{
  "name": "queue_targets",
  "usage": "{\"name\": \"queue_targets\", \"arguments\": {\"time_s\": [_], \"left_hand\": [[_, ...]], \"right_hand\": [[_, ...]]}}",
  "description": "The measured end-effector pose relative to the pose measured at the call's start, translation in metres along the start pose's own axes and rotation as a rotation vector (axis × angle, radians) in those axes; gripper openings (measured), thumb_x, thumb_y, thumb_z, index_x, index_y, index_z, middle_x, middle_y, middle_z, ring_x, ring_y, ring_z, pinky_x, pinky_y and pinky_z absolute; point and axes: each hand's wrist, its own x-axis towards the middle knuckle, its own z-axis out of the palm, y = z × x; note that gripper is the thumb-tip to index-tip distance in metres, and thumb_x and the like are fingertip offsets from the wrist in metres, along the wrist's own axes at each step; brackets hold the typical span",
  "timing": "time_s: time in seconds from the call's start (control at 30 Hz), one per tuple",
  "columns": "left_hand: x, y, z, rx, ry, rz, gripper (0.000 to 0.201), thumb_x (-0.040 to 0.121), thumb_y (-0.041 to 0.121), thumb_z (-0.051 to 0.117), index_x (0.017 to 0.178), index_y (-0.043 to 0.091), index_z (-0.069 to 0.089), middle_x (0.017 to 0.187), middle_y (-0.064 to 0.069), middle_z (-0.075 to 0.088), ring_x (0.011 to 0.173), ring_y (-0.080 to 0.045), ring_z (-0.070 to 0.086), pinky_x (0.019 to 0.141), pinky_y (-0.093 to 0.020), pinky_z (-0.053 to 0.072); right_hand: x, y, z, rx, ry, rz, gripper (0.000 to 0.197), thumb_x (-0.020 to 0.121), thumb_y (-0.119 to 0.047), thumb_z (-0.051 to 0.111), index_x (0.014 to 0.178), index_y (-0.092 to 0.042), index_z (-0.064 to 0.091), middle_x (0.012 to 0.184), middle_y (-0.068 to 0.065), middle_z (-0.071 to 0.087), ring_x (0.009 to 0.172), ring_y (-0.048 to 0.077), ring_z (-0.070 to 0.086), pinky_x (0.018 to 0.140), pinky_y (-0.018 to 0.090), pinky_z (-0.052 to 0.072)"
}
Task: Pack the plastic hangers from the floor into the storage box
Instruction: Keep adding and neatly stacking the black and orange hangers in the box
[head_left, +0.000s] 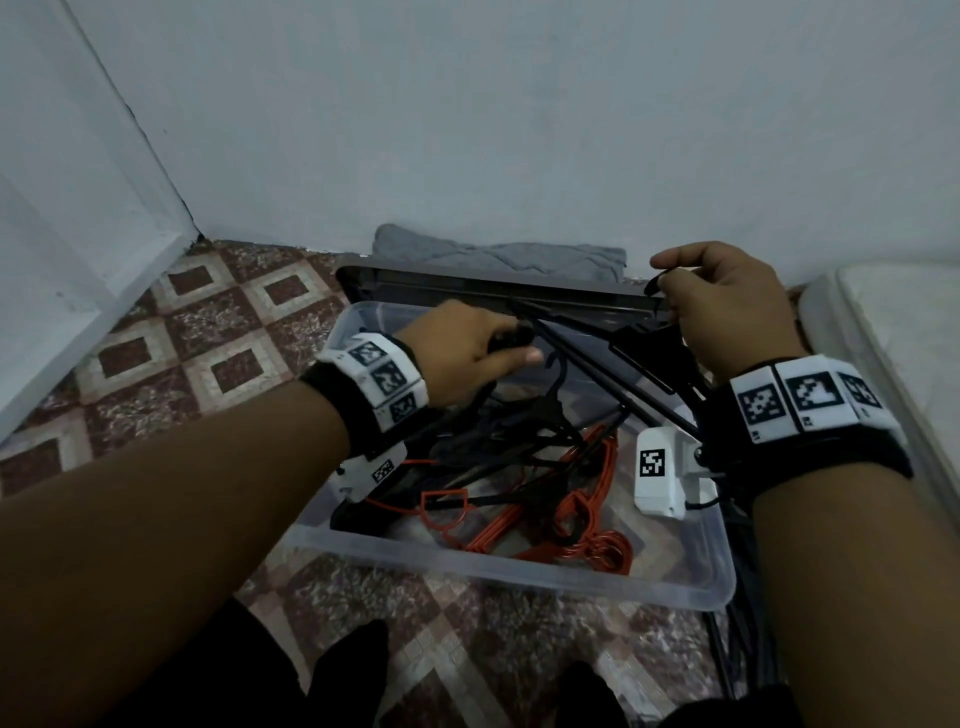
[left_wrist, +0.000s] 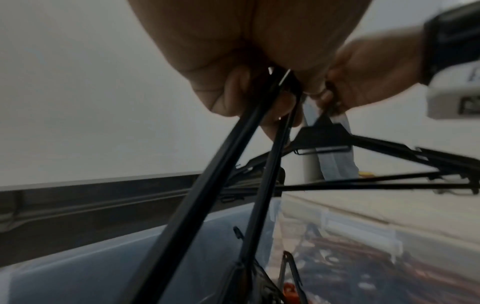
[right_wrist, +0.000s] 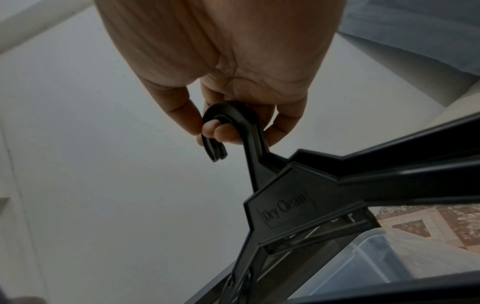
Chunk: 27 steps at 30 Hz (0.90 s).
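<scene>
A clear plastic storage box (head_left: 524, 574) stands on the tiled floor and holds a tangle of orange hangers (head_left: 582, 525) and black hangers (head_left: 498, 431). My right hand (head_left: 727, 306) grips the hooks of a small bunch of black hangers (right_wrist: 291, 197) marked "Dry Clean", held above the box's right side. My left hand (head_left: 467, 353) is curled round the black bars (left_wrist: 207, 174) of the same bunch over the box's far left part. In the left wrist view the right hand (left_wrist: 363, 78) shows holding the hanger necks (left_wrist: 322, 133).
The box's dark grey lid (head_left: 493, 291) leans against the wall behind it, with a folded grey cloth (head_left: 498, 254) behind. A white mattress edge (head_left: 883, 332) lies at the right. More black hangers (head_left: 748, 639) lie on the floor right of the box. My dark-clad legs (head_left: 353, 670) are below.
</scene>
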Motion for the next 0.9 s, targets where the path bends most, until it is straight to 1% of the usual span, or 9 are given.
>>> {"name": "queue_targets", "arguments": {"time_s": [0.07,0.2,0.27,0.33,0.43,0.57,0.67,0.77,0.9], "left_hand": [[0.005,0.006,0.016,0.022,-0.055,0.038,0.029,0.1,0.045,0.045,0.077,0.029,0.054,0.069,0.005,0.061,0.059,-0.012,0.054,0.056,-0.028,0.03],[0.013,0.011,0.034,-0.01,0.008,-0.001,0.028,0.102,0.036,0.043,0.118,0.017,0.056,0.105,-0.006,0.068,0.09,-0.023,0.062,0.068,-0.024,0.034],[0.017,0.007,0.026,-0.073,0.139,-0.116,0.028,0.102,0.036,0.042,0.117,0.018,0.056,0.101,-0.003,0.07,0.088,-0.021,0.064,0.069,-0.028,0.043],[0.017,-0.002,0.013,-0.17,0.187,-0.179,0.026,0.102,0.039,0.041,0.114,0.025,0.06,0.095,0.009,0.072,0.079,-0.005,0.064,0.068,-0.024,0.045],[0.009,-0.004,-0.001,-0.265,-0.05,-0.076,0.02,0.101,0.041,0.044,0.108,0.04,0.063,0.095,0.019,0.072,0.074,0.008,0.061,0.067,-0.013,0.046],[0.006,0.012,0.003,-0.249,-0.191,0.015,0.019,0.1,0.035,0.049,0.109,0.039,0.066,0.101,0.014,0.072,0.092,0.005,0.064,0.08,-0.013,0.047],[0.007,0.033,-0.007,-0.334,-0.017,0.076,0.024,0.1,0.037,0.05,0.114,0.03,0.069,0.094,0.017,0.073,0.088,0.0,0.067,0.077,-0.017,0.05],[0.009,0.05,-0.024,-0.491,0.131,0.17,0.028,0.101,0.039,0.046,0.11,0.026,0.07,0.09,0.02,0.072,0.084,0.008,0.064,0.075,-0.01,0.043],[0.006,0.053,-0.01,-0.242,-0.113,0.133,0.025,0.099,0.04,0.05,0.116,0.032,0.066,0.09,0.011,0.074,0.082,-0.002,0.067,0.079,-0.028,0.053]], "right_hand": [[0.0,0.001,0.0,-0.014,-0.002,0.001,0.022,0.069,-0.033,0.055,0.083,-0.033,0.071,0.08,-0.005,0.072,0.058,0.015,0.06,0.064,0.036,0.055],[0.0,0.001,0.0,-0.01,-0.008,0.002,0.023,0.069,-0.032,0.055,0.084,-0.031,0.071,0.08,-0.004,0.072,0.058,0.016,0.06,0.063,0.037,0.055],[0.0,0.0,0.0,-0.008,-0.011,-0.003,0.022,0.068,-0.032,0.055,0.083,-0.031,0.071,0.079,-0.005,0.072,0.056,0.013,0.06,0.06,0.034,0.053],[-0.001,-0.001,-0.001,0.004,-0.009,-0.003,0.021,0.068,-0.031,0.055,0.081,-0.032,0.07,0.077,-0.006,0.072,0.054,0.01,0.059,0.057,0.031,0.052],[0.0,-0.003,0.0,0.017,-0.001,0.002,0.02,0.068,-0.03,0.055,0.08,-0.03,0.07,0.078,-0.004,0.073,0.055,0.012,0.059,0.059,0.033,0.054],[-0.002,-0.004,0.001,0.004,-0.04,-0.006,0.022,0.068,-0.032,0.055,0.084,-0.031,0.071,0.084,-0.002,0.073,0.065,0.015,0.062,0.069,0.037,0.056],[-0.002,-0.005,0.0,0.015,-0.058,-0.016,0.021,0.068,-0.032,0.056,0.084,-0.031,0.071,0.082,0.001,0.071,0.065,0.015,0.061,0.067,0.036,0.053],[-0.003,-0.005,-0.001,0.02,-0.049,-0.021,0.019,0.07,-0.03,0.056,0.083,-0.032,0.07,0.077,0.001,0.07,0.061,0.016,0.059,0.061,0.034,0.051],[-0.003,-0.005,-0.001,-0.027,-0.057,-0.023,0.02,0.073,-0.028,0.056,0.086,-0.03,0.071,0.081,-0.001,0.071,0.067,0.024,0.065,0.068,0.041,0.058]]}}
